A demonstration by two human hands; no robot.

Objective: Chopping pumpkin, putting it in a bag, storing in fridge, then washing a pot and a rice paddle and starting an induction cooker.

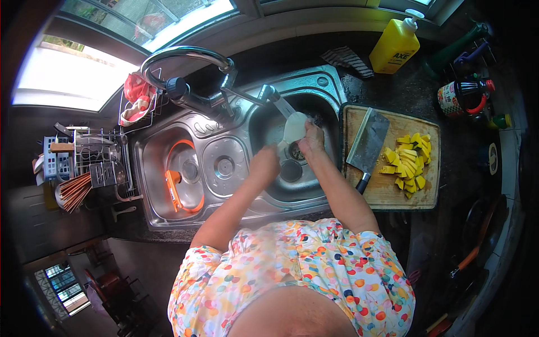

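Note:
Over the right-hand basin (301,185) of the steel sink, my left hand (265,164) is closed around the narrow end of a pale ladle-like utensil or spoon (295,126). My right hand (312,137) grips the edge of its broad, rounded part. A stream of water from the chrome faucet (269,93) falls onto or just behind it. The utensil's exact kind is not clear, and its lower end is partly hidden by my left hand. The drain strainer (297,151) shows below my hands.
On the right, a wooden cutting board (366,200) bears a cleaver (370,137) and cut yellow pieces (408,162). An orange strap-like item (172,189) lies in the left basin. A dish rack (99,147) stands left; a yellow pump bottle (393,46) and striped cloth (347,59) sit behind.

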